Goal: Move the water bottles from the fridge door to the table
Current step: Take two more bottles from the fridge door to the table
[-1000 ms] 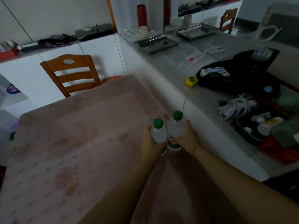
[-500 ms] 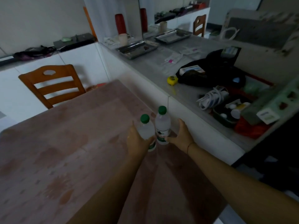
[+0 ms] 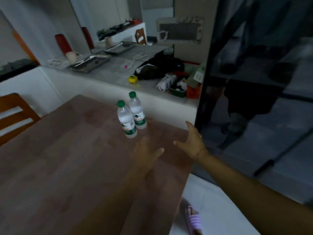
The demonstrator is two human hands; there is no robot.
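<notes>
Two small clear water bottles with green caps and green labels stand side by side on the brown table, near its far right corner. The nearer bottle touches the farther bottle. My left hand hovers over the table just below them, fingers spread, holding nothing, blurred. My right hand is open to the right of the bottles, at the table's right edge, close to the dark glossy fridge door.
A white counter behind the table carries metal trays, a yellow tape measure, a black bag, cables and a green basket. A wooden chair stands at the left. My foot in a purple slipper is on the white floor.
Both hands let go of the bottles and drew back toward me. The view swung right, bringing the dark fridge door into the frame.
</notes>
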